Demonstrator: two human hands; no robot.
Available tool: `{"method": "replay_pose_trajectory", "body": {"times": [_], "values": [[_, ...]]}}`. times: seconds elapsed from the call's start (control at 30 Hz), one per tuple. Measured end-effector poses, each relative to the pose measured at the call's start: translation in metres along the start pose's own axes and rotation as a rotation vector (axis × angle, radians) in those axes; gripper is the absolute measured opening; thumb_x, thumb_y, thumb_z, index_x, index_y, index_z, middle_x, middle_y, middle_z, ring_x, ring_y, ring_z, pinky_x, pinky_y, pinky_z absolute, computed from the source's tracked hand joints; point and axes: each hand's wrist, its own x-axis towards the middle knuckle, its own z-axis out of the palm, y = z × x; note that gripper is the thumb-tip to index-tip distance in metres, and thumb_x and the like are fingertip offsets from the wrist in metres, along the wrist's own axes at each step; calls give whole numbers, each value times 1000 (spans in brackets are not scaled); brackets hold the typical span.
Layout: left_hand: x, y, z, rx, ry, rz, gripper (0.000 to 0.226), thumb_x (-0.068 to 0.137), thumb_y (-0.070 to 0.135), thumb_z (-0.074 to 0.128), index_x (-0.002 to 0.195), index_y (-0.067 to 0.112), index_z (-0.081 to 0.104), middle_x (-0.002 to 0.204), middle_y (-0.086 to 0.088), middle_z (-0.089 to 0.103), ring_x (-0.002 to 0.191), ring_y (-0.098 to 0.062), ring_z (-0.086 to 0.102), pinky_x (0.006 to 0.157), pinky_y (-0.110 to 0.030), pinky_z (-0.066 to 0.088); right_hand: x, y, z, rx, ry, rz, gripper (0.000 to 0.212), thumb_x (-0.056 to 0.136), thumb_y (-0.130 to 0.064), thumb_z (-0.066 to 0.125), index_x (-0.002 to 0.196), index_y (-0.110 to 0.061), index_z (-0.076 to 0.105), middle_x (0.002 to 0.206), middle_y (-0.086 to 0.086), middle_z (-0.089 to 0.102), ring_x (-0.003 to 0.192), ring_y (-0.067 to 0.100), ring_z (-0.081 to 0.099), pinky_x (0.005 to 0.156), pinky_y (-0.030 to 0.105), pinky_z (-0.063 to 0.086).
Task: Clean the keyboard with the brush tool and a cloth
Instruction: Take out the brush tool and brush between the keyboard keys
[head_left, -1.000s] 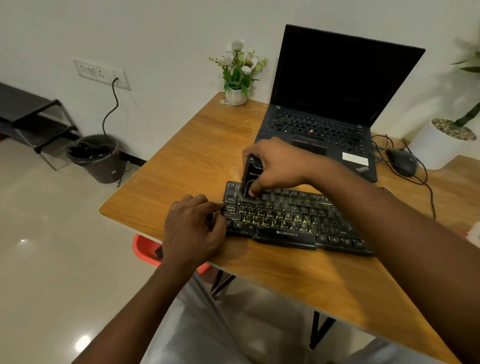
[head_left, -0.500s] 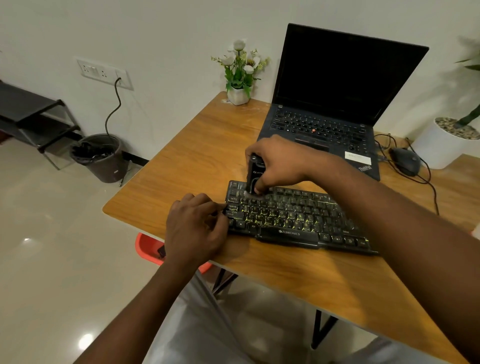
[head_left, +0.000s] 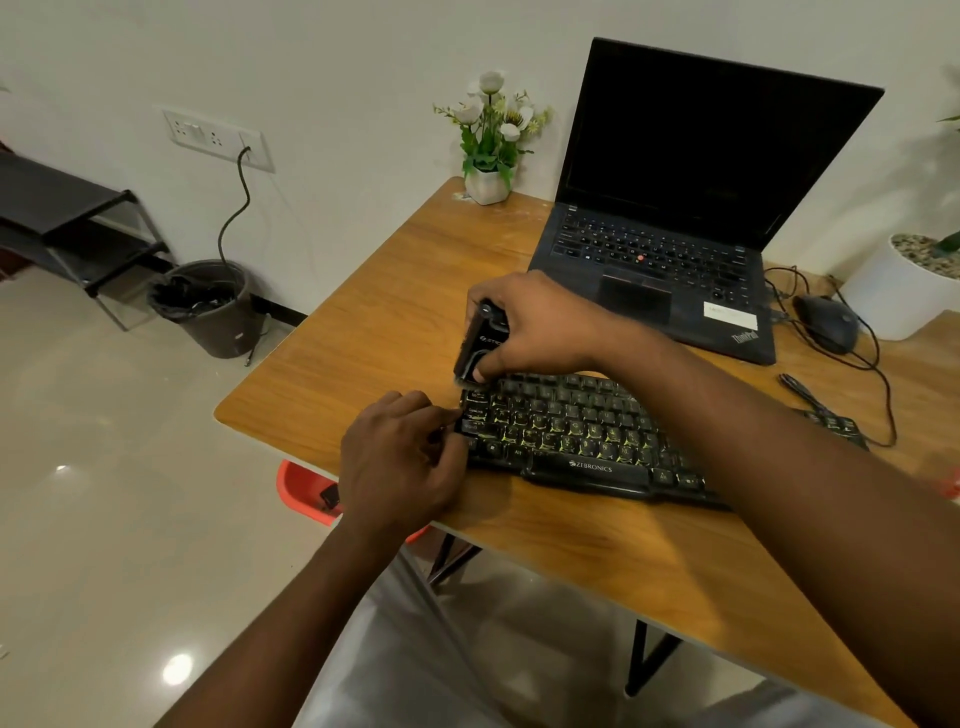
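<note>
Both arms reach forward, right hand (head_left: 540, 327) gripping, left hand (head_left: 400, 460) curled.

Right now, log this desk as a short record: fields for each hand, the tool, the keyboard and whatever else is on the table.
right hand: grips the brush tool, its lower end at the keyboard's far-left corner
left hand: holds the keyboard's left end, fingers curled
keyboard: flat on the table, near its front edge
cloth: not in view
also on table: open laptop, screen dark; mouse; flower pot
</note>
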Motion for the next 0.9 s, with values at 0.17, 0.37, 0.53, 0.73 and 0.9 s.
{"method": "replay_pose_trajectory", "body": {"times": [0.17, 0.37, 0.53, 0.73, 0.9], "values": [[-6, -3, 1, -41, 64, 62, 23, 86, 28, 61, 81, 17, 81, 73, 8, 66, 66, -14, 54, 57, -39, 45, -11, 15, -18, -91, -69, 39, 38, 74, -24, 95, 100, -19, 67, 96, -1, 73, 87, 18, 70, 77, 49, 62], [-11, -8, 0, -11, 76, 157, 21, 86, 25, 61, 76, 16, 77, 69, 5, 63, 62, -16, 50, 59, -42, 42, -17, 7, -18, -77, -118, 41, 37, 74, -22, 96, 99, -16, 69, 92, 0, 74, 83, 18, 72, 74, 48, 64], [-26, -13, 1, -15, 107, 222, 24, 89, 24, 61, 92, 12, 81, 74, 2, 65, 68, -15, 51, 64, -41, 39, -7, -17, 3, 10, -40, -21, 38, 75, -22, 94, 103, -17, 68, 97, -1, 73, 87, 17, 71, 76, 46, 63], [-33, -24, 7, 14, 176, 309, 23, 94, 29, 68, 94, 10, 81, 82, -3, 68, 72, -22, 56, 65, -44, 41, -13, -9, -5, -83, -104, -1, 37, 76, -22, 93, 102, -17, 67, 97, -1, 72, 87, 18, 71, 76, 49, 63], [-32, -22, 12, 16, 236, 289, 13, 91, 23, 76, 88, 11, 80, 79, -1, 67, 69, -20, 55, 62, -42, 40, -26, 8, -24, -183, -196, 61, 37, 73, -26, 96, 96, -19, 68, 92, -1, 72, 84, 19, 70, 70, 44, 59]]}}
